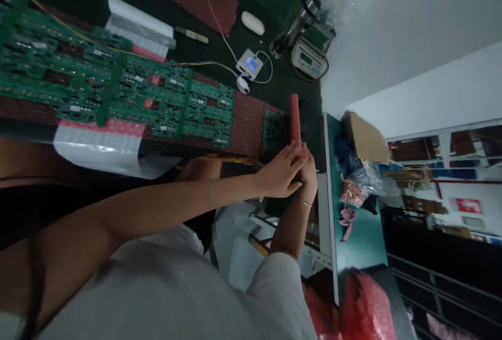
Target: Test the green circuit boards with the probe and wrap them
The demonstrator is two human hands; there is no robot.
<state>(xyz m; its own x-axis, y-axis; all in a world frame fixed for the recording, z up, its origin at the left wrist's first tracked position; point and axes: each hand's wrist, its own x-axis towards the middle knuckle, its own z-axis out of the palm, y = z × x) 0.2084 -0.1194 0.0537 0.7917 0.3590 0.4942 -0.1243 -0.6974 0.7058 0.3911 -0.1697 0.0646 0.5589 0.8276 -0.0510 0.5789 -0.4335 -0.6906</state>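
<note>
Both hands meet at the near edge of the dark worktable (pixel 282 76). My left hand (pixel 279 173), with a ring on one finger, presses against the lower end of a narrow pink-red bubble-wrap packet (pixel 294 116) that lies edge-on. My right hand (pixel 308 175), with a thin bracelet at the wrist, closes on the same end from the other side. What the packet wraps is hidden. A dark green circuit board (pixel 272 129) lies just beside the packet.
Rows of green circuit boards (pixel 149 97) lie on red bubble wrap (pixel 247 123). Behind them are a small white meter (pixel 250 63) with cables, a white oval object (pixel 253 22) and a scale (pixel 309 57). A teal table (pixel 363 235) holds bags and cardboard; shelves (pixel 443 183) stand beyond.
</note>
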